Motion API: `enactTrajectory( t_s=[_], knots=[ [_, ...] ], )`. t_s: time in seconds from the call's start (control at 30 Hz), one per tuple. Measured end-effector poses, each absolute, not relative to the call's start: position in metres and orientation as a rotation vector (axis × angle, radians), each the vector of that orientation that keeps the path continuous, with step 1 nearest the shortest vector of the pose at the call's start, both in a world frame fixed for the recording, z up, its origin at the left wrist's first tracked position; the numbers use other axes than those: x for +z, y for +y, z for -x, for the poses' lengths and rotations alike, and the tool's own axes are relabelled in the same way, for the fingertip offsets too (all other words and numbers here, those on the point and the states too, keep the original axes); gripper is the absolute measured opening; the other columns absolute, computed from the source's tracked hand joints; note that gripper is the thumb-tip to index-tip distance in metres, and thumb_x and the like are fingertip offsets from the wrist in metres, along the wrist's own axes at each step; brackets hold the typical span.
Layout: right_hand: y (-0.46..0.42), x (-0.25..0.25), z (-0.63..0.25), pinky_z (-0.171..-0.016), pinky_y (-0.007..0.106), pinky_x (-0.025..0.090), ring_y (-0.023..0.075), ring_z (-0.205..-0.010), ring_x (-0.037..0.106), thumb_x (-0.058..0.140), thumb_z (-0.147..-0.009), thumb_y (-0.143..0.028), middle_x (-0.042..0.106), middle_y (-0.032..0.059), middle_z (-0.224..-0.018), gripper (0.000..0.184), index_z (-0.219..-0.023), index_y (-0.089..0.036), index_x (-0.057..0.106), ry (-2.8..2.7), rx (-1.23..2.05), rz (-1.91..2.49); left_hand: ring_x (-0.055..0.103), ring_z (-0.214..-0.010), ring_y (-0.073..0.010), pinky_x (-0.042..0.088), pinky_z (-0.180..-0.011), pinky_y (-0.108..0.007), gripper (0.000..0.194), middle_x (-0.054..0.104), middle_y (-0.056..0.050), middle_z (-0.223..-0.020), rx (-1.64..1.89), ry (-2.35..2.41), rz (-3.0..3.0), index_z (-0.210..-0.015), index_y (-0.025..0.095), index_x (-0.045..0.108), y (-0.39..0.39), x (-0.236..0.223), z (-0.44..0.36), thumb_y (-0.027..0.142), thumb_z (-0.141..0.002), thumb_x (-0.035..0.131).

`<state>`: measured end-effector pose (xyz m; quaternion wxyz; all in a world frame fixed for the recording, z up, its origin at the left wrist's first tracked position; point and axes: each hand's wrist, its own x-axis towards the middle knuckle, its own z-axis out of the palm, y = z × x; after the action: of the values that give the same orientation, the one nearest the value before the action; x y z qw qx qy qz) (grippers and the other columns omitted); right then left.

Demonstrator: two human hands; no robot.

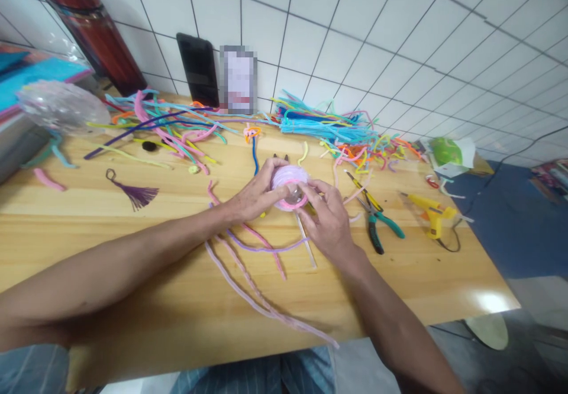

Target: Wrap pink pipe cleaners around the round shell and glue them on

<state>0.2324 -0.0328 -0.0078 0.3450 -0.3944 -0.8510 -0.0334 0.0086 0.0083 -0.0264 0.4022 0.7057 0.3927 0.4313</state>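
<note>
Between my two hands is a round lilac piece wound from pipe cleaners (289,175), with a pink rim around an opening that faces me. My left hand (261,190) grips it from the left, the thumb lying at the opening. My right hand (327,213) closes on the pink rim from the right with thumb and fingers. Something clear and shiny shows inside the opening; its kind is hard to make out. Below my hands lie loose pink and lilac pipe cleaners (260,249) and a clear thin stick (306,243).
Pliers with teal handles (377,228), a yellow cutter (366,191) and a yellow glue gun (432,213) lie at the right. Bundled pipe cleaners (323,120) line the wall. Two phones (198,70), a red thermos (95,30) and a purple tassel (135,193) are leftward.
</note>
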Motion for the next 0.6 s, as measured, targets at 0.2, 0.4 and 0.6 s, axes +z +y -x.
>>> enactTrajectory(
  t_s=[0.2, 0.4, 0.6],
  knots=[
    [-0.033, -0.006, -0.235, -0.097, 0.047, 0.062, 0.028, -0.116, 0.067, 0.067, -0.1, -0.025, 0.066, 0.0143, -0.132, 0.05, -0.15, -0.028, 0.059, -2.197, -0.104, 1.012, 0.049, -0.147, -0.0305, 0.037, -0.129, -0.048, 0.062, 0.053, -0.012, -0.154, 1.121, 0.997, -1.809, -0.151, 0.024, 0.047, 0.007, -0.028, -0.012, 0.056, -0.1, 0.06],
    [-0.037, -0.006, -0.232, -0.095, 0.046, 0.063, 0.0274, -0.116, 0.067, 0.066, -0.1, -0.024, 0.065, 0.0145, -0.134, 0.051, -0.15, -0.028, 0.058, -2.186, -0.09, 1.019, 0.053, -0.141, -0.029, 0.04, -0.126, -0.047, 0.057, 0.056, -0.013, -0.146, 1.167, 1.024, -1.793, -0.148, 0.021, 0.048, 0.003, -0.031, -0.016, 0.05, -0.101, 0.06],
    [-0.037, -0.008, -0.23, -0.096, 0.045, 0.063, 0.0272, -0.114, 0.067, 0.069, -0.098, -0.025, 0.061, 0.017, -0.138, 0.047, -0.145, -0.024, 0.061, -2.156, -0.065, 1.038, 0.052, -0.141, -0.0284, 0.039, -0.126, -0.046, 0.055, 0.055, -0.012, -0.147, 1.197, 1.046, -1.776, -0.147, 0.023, 0.047, -0.001, -0.031, -0.02, 0.051, -0.102, 0.06]
  ],
)
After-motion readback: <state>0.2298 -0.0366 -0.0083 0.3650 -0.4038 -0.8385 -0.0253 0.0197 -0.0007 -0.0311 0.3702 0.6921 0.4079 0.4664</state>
